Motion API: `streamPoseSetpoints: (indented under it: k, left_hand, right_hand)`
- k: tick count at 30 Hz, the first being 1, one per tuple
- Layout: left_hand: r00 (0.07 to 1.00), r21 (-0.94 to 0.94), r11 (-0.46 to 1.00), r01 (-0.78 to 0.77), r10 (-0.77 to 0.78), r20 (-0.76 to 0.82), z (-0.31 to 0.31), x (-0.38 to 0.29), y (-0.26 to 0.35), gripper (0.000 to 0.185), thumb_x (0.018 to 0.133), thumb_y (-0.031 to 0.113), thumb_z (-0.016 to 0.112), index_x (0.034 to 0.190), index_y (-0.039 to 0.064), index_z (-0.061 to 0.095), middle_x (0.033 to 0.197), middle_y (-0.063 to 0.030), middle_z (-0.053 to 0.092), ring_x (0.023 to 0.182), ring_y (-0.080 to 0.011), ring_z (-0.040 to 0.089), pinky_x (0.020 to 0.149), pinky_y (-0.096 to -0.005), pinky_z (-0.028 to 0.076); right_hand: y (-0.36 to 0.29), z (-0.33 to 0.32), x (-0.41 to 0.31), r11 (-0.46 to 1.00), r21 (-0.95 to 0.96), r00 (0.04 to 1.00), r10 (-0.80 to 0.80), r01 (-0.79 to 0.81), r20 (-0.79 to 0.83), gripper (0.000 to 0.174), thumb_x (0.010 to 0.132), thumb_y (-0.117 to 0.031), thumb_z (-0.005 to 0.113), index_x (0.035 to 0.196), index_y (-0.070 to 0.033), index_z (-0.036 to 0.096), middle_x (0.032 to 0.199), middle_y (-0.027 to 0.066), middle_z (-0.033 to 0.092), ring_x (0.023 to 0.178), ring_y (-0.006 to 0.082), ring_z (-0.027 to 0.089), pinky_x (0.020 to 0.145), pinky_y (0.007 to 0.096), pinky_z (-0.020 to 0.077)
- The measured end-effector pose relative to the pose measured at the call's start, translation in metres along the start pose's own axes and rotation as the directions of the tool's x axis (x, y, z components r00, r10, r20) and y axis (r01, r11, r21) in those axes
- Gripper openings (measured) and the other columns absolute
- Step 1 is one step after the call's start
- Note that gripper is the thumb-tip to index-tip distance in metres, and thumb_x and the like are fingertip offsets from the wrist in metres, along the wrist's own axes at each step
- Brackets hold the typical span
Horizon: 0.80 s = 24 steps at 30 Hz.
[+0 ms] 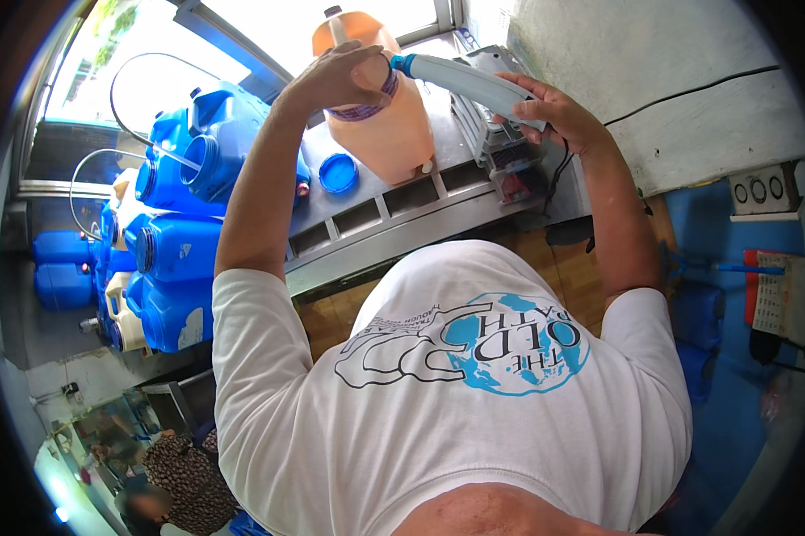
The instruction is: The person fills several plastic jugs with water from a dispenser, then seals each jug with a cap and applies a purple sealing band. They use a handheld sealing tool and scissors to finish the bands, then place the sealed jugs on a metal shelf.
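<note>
A translucent orange-tinted plastic water container stands on the metal counter before me. Around its round mouth runs a purple printed band. My left hand curves over that mouth from the left, thumb below and fingers above. From the right, my right hand grips a slim white corded hand-held tool, which looks like a heat gun. Its blue nozzle points at the mouth, close to my left fingertips. A loose blue screw cap lies on the counter left of the container.
Blue water jugs are stacked at the left, one with a thin hose in its mouth. A rack of trays stands right of the container. Slots line the counter's front edge. Another person is at lower left.
</note>
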<state>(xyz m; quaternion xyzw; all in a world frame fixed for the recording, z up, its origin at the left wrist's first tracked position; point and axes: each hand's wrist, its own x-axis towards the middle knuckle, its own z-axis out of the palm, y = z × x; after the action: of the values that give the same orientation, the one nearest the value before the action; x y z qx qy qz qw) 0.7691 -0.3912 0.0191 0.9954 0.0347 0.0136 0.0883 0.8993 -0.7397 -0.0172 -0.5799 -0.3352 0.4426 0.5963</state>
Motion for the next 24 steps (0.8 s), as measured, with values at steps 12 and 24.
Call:
streamPoseSetpoints:
  k: [12,24]
  left_hand:
    - [0.921,-0.450,0.893,-0.024,-0.155,-0.357,0.054,-0.071,-0.041,0.087,0.065,0.028,0.091,0.140,0.011,0.050,0.141,-0.0120,0.052,0.131,-0.0253,0.049,0.109,-0.0465,0.041]
    - [0.833,-0.477,0.877,-0.062,-0.218,-0.509,0.071,-0.073,-0.040,0.073,0.063,0.032,0.090,0.128,0.013,0.064,0.136,-0.0162,0.058,0.125,-0.0317,0.056,0.102,-0.0407,0.047]
  right_hand:
    - [0.034,0.020,-0.032,0.994,0.096,0.998,0.055,-0.053,-0.019,0.077,0.080,-0.030,0.072,0.146,-0.005,0.041,0.100,0.0138,0.067,0.060,0.0057,0.051,0.051,0.0196,0.0447]
    - [-0.008,0.051,-0.050,0.998,-0.001,0.992,0.055,-0.056,-0.110,0.071,0.083,-0.019,0.068,0.146,-0.005,0.041,0.102,0.0164,0.068,0.059,0.0063,0.050,0.055,0.0211,0.0446]
